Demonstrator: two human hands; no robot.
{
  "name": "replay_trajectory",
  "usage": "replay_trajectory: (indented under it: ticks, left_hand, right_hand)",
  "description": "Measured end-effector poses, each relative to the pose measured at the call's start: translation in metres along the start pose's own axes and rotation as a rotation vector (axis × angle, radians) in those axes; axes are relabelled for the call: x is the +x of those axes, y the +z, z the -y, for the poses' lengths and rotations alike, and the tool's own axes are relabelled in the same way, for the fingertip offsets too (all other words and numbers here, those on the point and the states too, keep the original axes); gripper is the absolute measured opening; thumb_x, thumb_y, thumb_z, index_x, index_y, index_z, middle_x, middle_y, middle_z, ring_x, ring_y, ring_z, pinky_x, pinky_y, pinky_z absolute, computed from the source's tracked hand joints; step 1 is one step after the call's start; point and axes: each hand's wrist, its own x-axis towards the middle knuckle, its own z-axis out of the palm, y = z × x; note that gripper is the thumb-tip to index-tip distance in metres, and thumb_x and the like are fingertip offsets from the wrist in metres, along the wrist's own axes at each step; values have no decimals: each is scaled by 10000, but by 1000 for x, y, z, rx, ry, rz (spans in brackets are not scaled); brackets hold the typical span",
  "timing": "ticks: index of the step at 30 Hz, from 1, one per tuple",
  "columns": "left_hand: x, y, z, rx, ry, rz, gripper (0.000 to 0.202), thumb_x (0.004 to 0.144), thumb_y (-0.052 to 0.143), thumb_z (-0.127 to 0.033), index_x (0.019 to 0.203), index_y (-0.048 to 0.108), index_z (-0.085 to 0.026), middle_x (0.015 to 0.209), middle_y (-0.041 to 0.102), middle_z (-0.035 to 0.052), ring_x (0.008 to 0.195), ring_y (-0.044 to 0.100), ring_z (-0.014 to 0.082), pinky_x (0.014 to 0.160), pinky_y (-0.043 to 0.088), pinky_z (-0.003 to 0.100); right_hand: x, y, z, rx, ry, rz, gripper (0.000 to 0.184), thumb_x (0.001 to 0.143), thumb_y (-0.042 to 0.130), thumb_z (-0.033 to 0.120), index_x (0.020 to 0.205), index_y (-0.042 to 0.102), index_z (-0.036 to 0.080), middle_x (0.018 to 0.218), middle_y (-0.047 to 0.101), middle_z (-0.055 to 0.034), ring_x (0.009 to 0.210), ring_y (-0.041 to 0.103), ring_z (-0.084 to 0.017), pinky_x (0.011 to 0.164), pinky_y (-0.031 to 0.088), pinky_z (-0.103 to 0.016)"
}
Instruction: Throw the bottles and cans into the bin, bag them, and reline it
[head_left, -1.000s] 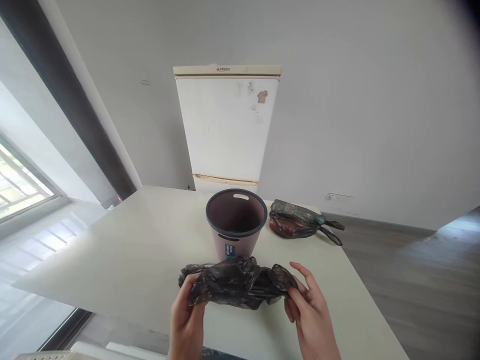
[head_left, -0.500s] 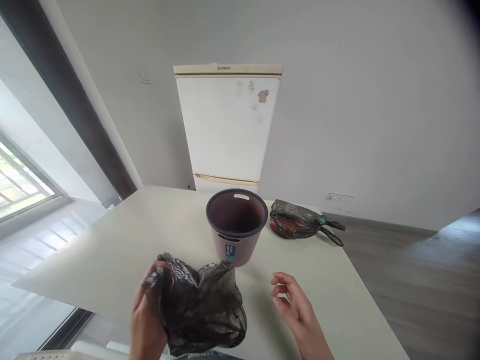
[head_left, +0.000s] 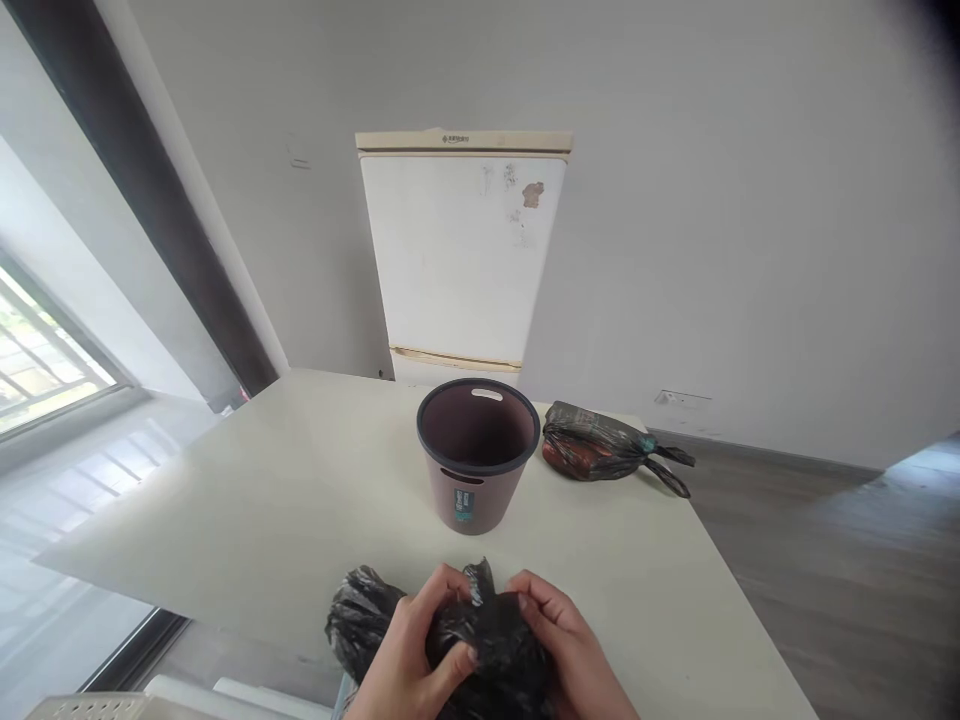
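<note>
A crumpled black plastic bag (head_left: 499, 640) is bunched between my two hands at the table's near edge. My left hand (head_left: 420, 645) has its fingers and thumb closed on the bag, with part of the plastic spreading out to its left. On the other side, my right hand (head_left: 566, 640) pinches the bag with thumb and fingers. Just beyond them a mauve bin (head_left: 476, 495) with a dark rim stands upright on the table, its inside showing no liner. The bag's lower part runs out of the picture.
A knotted black bag (head_left: 600, 445) with something reddish inside lies right of the bin on the white table (head_left: 300, 480). Behind the table is a white fridge (head_left: 461, 255). A perforated cream plastic edge (head_left: 97, 706) shows at bottom left.
My right hand, apart and holding nothing before, has moved left and taken hold of the bag. My left hand has shifted right and lower with it.
</note>
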Motion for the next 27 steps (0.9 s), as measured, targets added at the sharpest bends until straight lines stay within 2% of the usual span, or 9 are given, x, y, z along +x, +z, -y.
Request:
replay_trajectory:
  ticks: [3, 5, 10, 12, 15, 17, 19, 23, 27]
  left_hand:
    - [3, -9, 12, 152, -44, 61, 270, 725, 715, -151, 973, 734, -256, 621, 458, -53, 599, 417, 142, 588, 364, 223]
    - [4, -16, 17, 219, -38, 58, 392, 720, 575, -54, 988, 764, -269, 672, 516, -32, 598, 445, 142, 613, 387, 226]
    - [5, -25, 23, 248, -46, -266, 357, 790, 535, -113, 1024, 752, -274, 981, 633, 37, 712, 573, 157, 728, 488, 246]
    - [5, -23, 22, 86, -97, -340, 235, 810, 580, -168, 983, 715, -249, 993, 625, 49, 795, 591, 177, 750, 496, 252]
    - [5, -18, 13, -442, -279, -260, 119, 841, 643, -257, 952, 606, -233, 836, 559, 8, 709, 529, 156, 642, 453, 227]
    - [4, -21, 5, -755, -407, -166, 186, 863, 678, -323, 965, 547, -241, 758, 486, -27, 613, 450, 126, 560, 386, 212]
    - [2, -30, -2, -875, -445, -75, 233, 910, 657, -429, 942, 530, -236, 744, 458, -30, 601, 427, 123, 549, 364, 218]
    - [-3, -49, -3, -522, -280, 122, 350, 880, 715, -523, 998, 625, -205, 814, 512, -6, 713, 482, 147, 640, 405, 230]
    - [1, -48, 7, 49, -169, 176, 545, 732, 797, -221, 1260, 666, -251, 857, 544, -22, 721, 473, 139, 674, 404, 211]
  right_hand:
    - [-5, -9, 15, 50, -6, -130, 475, 751, 855, 626, 845, 654, 206, 745, 610, 6, 649, 519, -150, 611, 394, -240]
    - [-11, -14, 25, 12, -8, -218, 464, 757, 849, 624, 881, 670, 214, 749, 624, 10, 661, 541, -155, 614, 394, -230]
    - [-18, -25, 34, -312, -54, -31, 495, 712, 883, 590, 1016, 748, 223, 769, 667, -2, 724, 583, -194, 665, 423, -265]
    - [-15, -29, 31, -518, -114, 9, 390, 738, 872, 525, 948, 789, 208, 824, 702, -39, 805, 626, -241, 735, 470, -306]
    - [-8, -34, 26, -668, -221, -119, 308, 881, 736, 512, 818, 803, 218, 868, 711, -77, 870, 648, -280, 797, 500, -340]
    - [-5, -39, 25, -640, -303, -211, 314, 890, 730, 516, 796, 797, 224, 854, 689, -73, 858, 634, -266, 796, 499, -328]
    - [-4, -44, 26, -493, -279, -248, 305, 871, 763, 518, 827, 796, 218, 854, 685, -61, 845, 620, -240, 774, 492, -304]
    - [-4, -51, 29, 6, -31, -248, 342, 727, 907, 453, 929, 779, 208, 807, 691, -26, 735, 602, -181, 655, 455, -249]
    - [-6, -52, 36, 152, 22, -296, 428, 670, 936, 424, 1010, 750, 243, 839, 717, -13, 758, 653, -197, 712, 519, -281]
